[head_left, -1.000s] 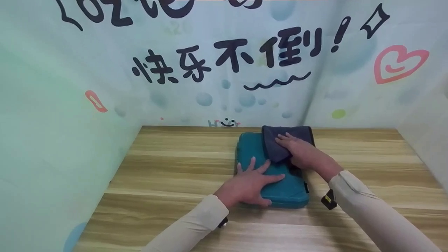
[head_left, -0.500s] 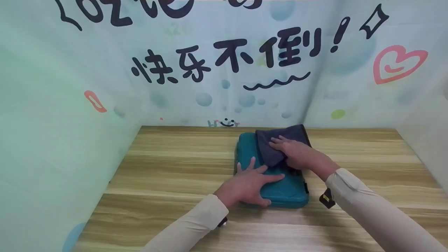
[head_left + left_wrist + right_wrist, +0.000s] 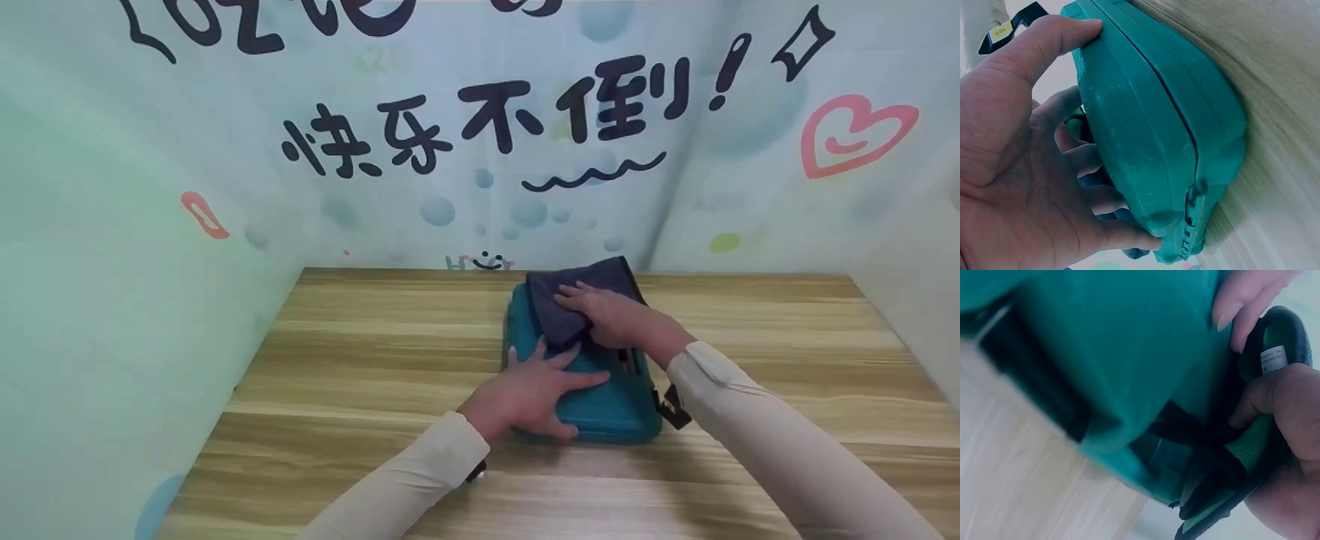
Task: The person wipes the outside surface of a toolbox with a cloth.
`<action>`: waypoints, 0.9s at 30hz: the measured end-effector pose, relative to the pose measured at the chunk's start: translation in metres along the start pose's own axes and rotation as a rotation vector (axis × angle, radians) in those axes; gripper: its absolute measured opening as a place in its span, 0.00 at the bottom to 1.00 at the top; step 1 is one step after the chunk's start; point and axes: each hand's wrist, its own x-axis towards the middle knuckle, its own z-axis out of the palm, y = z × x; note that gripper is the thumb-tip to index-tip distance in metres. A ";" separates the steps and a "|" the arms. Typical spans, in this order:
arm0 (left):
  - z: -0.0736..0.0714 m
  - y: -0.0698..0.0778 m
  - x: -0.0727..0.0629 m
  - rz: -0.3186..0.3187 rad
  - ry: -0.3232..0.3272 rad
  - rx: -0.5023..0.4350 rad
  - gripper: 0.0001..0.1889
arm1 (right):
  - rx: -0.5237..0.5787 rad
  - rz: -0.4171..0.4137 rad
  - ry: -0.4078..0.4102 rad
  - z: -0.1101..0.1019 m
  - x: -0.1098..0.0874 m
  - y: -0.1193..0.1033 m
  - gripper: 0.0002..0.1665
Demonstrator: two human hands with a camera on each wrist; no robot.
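Note:
A teal hard plastic case (image 3: 611, 412) lies flat on the wooden table. My left hand (image 3: 529, 394) rests on its lid at the near left, fingers spread. The left wrist view shows the case's side seam and a hinge-like part (image 3: 1193, 208). Across the far end of the lid lies a folded dark navy cloth (image 3: 555, 319). My right hand (image 3: 619, 315) holds this cloth, its fingers flat on top. In the right wrist view the thumb tucks into the fold, beside a white label (image 3: 1273, 359) and green inner fabric (image 3: 1255, 444).
A wood-grain table (image 3: 375, 360) extends on both sides of the case. Behind it hangs a pale printed backdrop (image 3: 420, 225) with dark lettering. On the case's right edge sits a black latch-like part (image 3: 1033, 371), blurred. A small black device (image 3: 673, 409) hangs at the right wrist.
My right hand has moved left with the navy cloth, which now covers more of the lid's far end. The left hand and the case have stayed in place.

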 end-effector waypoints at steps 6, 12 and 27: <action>0.000 -0.001 0.000 0.005 -0.007 -0.002 0.42 | 0.002 -0.003 0.005 0.000 0.011 -0.004 0.42; 0.000 -0.004 -0.001 0.013 -0.012 -0.023 0.42 | -0.022 -0.012 -0.002 -0.001 0.020 -0.007 0.42; 0.001 -0.008 -0.002 0.035 -0.007 -0.017 0.43 | -0.011 -0.080 -0.046 0.000 0.021 -0.017 0.44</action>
